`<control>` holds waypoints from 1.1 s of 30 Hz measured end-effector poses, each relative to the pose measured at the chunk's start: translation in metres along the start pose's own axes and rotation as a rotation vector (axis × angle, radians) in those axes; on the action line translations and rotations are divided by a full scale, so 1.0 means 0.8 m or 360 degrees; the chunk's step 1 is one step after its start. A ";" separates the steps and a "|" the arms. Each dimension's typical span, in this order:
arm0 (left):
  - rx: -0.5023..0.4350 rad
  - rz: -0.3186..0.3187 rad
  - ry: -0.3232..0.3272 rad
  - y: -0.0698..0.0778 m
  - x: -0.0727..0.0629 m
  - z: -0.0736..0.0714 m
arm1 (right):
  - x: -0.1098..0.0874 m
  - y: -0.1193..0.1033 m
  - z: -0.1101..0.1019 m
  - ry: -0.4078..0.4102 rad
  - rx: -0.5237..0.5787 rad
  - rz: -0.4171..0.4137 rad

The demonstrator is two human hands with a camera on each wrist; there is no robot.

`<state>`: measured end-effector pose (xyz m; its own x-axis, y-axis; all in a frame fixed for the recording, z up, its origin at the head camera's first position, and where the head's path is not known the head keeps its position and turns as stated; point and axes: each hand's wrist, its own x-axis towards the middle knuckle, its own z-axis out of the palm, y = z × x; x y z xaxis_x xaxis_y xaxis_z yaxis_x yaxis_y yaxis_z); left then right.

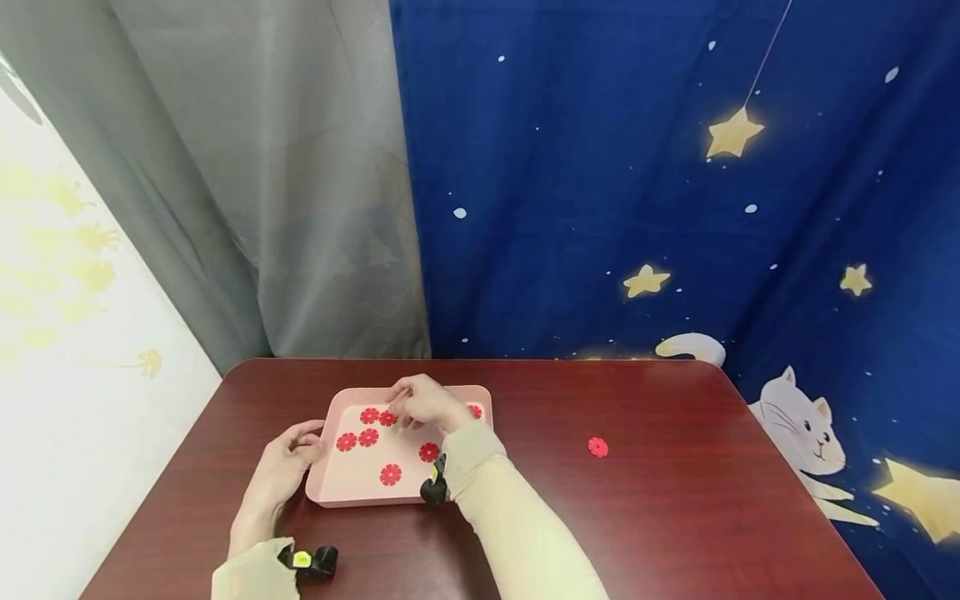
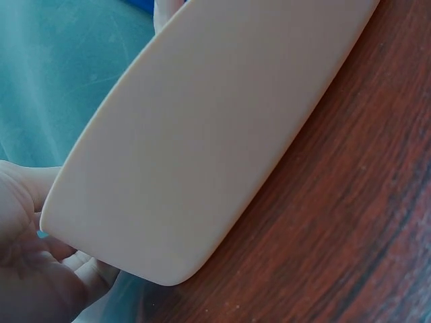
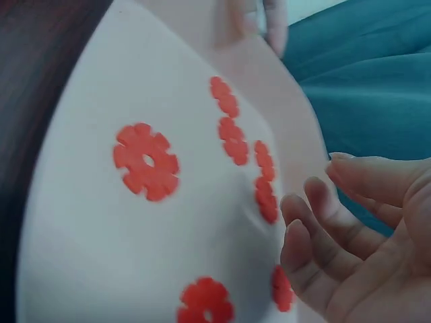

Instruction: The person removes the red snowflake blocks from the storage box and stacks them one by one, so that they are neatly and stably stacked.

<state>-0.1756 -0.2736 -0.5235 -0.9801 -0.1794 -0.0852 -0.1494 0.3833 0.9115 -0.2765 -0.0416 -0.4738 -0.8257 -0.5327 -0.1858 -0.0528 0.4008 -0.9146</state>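
Note:
A pink tray (image 1: 408, 490) lies on the table's left half. Several red notched discs (image 1: 390, 475), flower-shaped with a small centre hole, are spread over its floor. My left hand (image 1: 285, 462) holds the tray's left rim; the left wrist view shows thumb and fingers about one corner of the tray wall (image 2: 202, 134). Over the back of the tray is my right hand (image 1: 427, 402), fingers loosely bent. In the right wrist view, nothing shows between the right hand's thumb and fingers (image 3: 300, 249), and a red disc (image 3: 281, 288) appears right beside the fingertips.
One more red disc (image 1: 597, 447) lies on the dark red table (image 1: 675, 517), right of the tray. A grey curtain (image 1: 322, 208) and a blue star-patterned curtain (image 1: 570, 208) hang behind the table's back edge. A white patterned panel (image 1: 82, 375) stands at the left.

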 end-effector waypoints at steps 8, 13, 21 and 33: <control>-0.0002 -0.0008 0.0005 0.000 0.000 0.004 | 0.019 0.006 0.034 0.0052 -0.0029 0.0189; 0.0008 -0.0018 0.0020 -0.002 -0.001 0.005 | 0.027 0.008 0.054 0.0051 -0.0196 0.0286; -0.0012 -0.0011 0.0042 -0.001 -0.003 0.001 | 0.035 0.006 0.074 0.0158 -0.0536 0.0267; -0.0001 -0.0007 0.0047 -0.001 -0.003 0.003 | 0.029 0.014 0.073 0.0255 -0.0609 0.0220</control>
<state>-0.1733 -0.2712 -0.5251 -0.9752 -0.2073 -0.0772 -0.1534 0.3820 0.9113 -0.2633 -0.0931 -0.5097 -0.9146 -0.3444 -0.2119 -0.1148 0.7237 -0.6805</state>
